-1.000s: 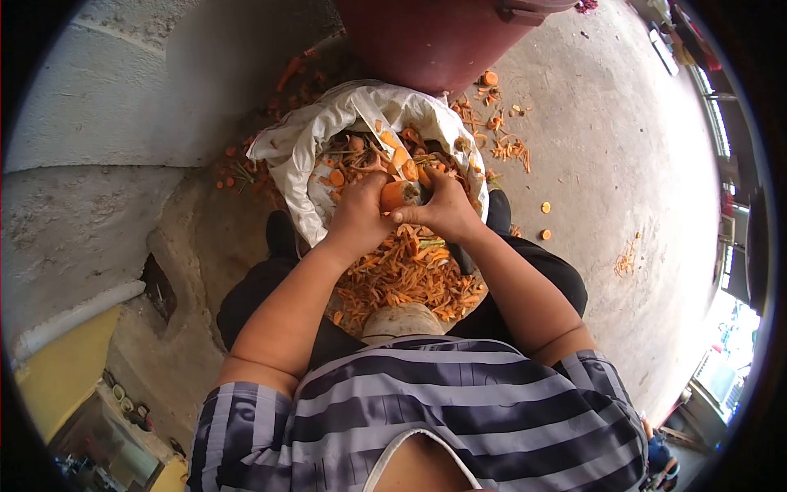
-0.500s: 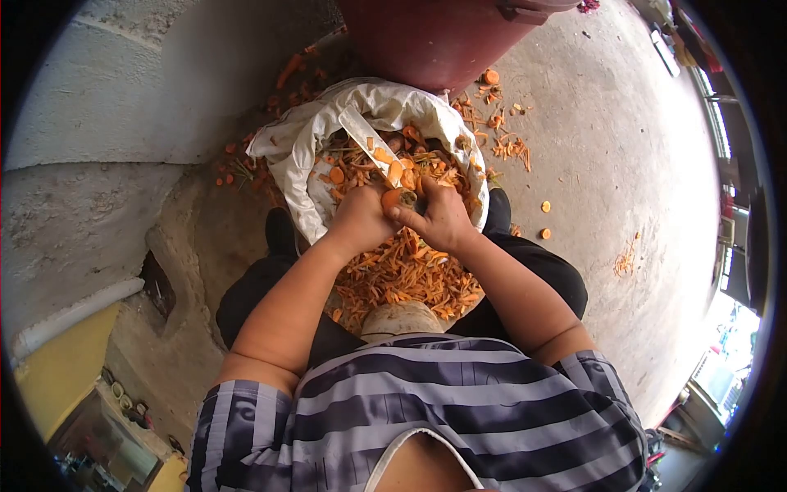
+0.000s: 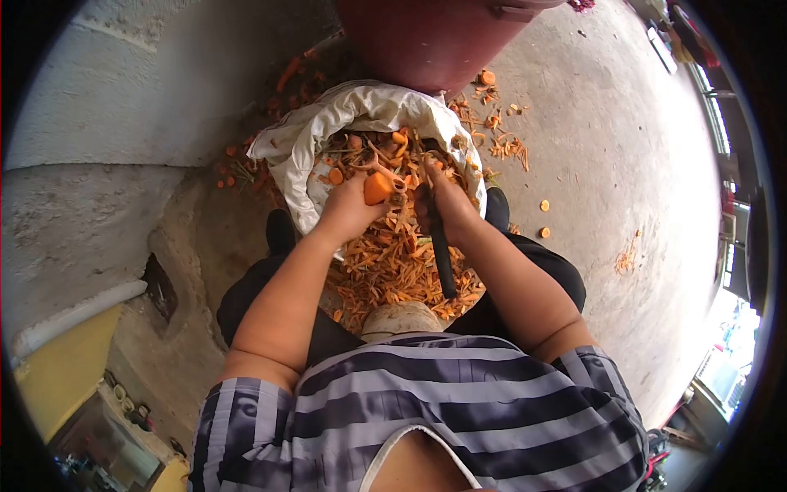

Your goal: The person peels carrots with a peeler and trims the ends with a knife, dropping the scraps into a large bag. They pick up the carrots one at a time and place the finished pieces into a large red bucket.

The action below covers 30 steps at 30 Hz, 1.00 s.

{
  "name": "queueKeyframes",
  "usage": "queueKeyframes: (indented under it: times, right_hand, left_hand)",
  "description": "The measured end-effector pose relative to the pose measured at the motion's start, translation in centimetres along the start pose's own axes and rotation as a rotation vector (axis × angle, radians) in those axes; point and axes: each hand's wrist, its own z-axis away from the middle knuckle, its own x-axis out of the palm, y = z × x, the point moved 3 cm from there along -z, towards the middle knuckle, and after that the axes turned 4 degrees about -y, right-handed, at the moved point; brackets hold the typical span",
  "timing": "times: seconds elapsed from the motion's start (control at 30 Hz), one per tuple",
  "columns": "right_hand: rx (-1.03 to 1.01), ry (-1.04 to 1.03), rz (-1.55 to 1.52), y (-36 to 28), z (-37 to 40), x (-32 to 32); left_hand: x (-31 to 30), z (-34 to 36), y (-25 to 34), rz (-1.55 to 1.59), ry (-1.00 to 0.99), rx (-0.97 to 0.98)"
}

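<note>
My left hand (image 3: 350,211) is closed around an orange carrot (image 3: 378,189), whose cut face points up. Just to its right, my right hand (image 3: 448,202) grips a long dark tool (image 3: 443,266), a knife or peeler handle, which slants down toward my lap. Its other end is hidden among my fingers. Both hands are over an open white sack (image 3: 299,168) with its rim rolled outward. Carrot peelings (image 3: 402,279) fill the near part of the sack, and cut carrot pieces lie farther back in it.
A large dark red tub (image 3: 426,41) stands behind the sack. Carrot scraps (image 3: 510,148) and round slices (image 3: 544,233) lie on the concrete floor to the right. A rough wall (image 3: 90,123) rises at the left. My knees flank the sack.
My hands have moved apart. The broad pale blade seen earlier above my left hand no longer shows there, and the dark tool now points down beside my right wrist. The carrot has turned.
</note>
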Motion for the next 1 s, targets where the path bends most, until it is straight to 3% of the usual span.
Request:
queueKeyframes:
  times: [0.07, 0.17, 0.23, 0.27, 0.37, 0.47, 0.57, 0.6, 0.63, 0.7, 0.77, 0.9, 0.93, 1.0]
  right_hand:
    - [-0.022, 0.03, -0.009, -0.5, 0.3, -1.0]
    - [-0.115, 0.1, 0.065, -1.7, 1.5, -1.7]
    - [-0.18, 0.108, 0.098, -2.1, 2.0, -2.2]
    - [-0.203, 0.097, 0.11, -2.2, 2.0, -2.3]
    - [-0.251, 0.119, 0.312, -1.4, -0.2, -3.9]
    - [-0.295, 0.256, 0.811, -0.3, -3.2, -5.6]
    - [-0.29, 0.314, 1.101, 0.1, -3.4, -5.7]
    - [-0.417, 0.443, 1.19, 1.3, -5.1, -6.5]
    - [-0.419, 0.47, 1.193, 1.9, -6.1, -6.8]
    - [-0.419, 0.524, 1.2, 2.6, -7.6, -7.2]
    - [-0.377, 0.501, 1.161, 2.7, -9.7, -7.3]
    - [-0.495, 0.604, 1.045, 2.3, -11.6, -6.5]
    - [-0.526, 0.714, 1.153, 2.0, -10.5, -5.0]
    - [-0.755, 0.56, 1.382, 2.4, -11.2, -3.8]
  left_hand:
    - [0.0, -0.4, -2.1, 0.144, -0.132, -0.013]
    - [-5.1, 0.6, 3.1, 0.257, -0.141, -0.124]
    - [-9.7, -0.6, 6.4, 0.119, 0.074, 0.083]
    - [-12.4, -0.1, 10.3, 0.225, 0.135, 0.064]
    - [-20.8, -1.1, 16.5, 0.137, 0.403, 0.445]
    - [-20.8, 1.2, 22.9, 0.377, 0.763, 0.721]
    - [-19.3, -3.4, 17.7, -0.044, 0.517, 0.599]
    - [-16.7, -4.1, 16.2, 0.076, 0.331, 0.511]
    - [-13.6, -5.0, 14.5, 0.196, 0.144, 0.418]
    - [-8.4, -7.7, 7.8, 0.105, -0.11, 0.158]
    - [-3.5, -10.0, 0.4, -0.122, -0.158, 0.06]
    - [0.3, -10.9, -4.6, -0.212, -0.121, -0.127]
    - [0.8, -11.5, -5.2, -0.218, -0.086, -0.149]
    - [1.9, -13.1, -6.0, -0.25, -0.03, -0.108]
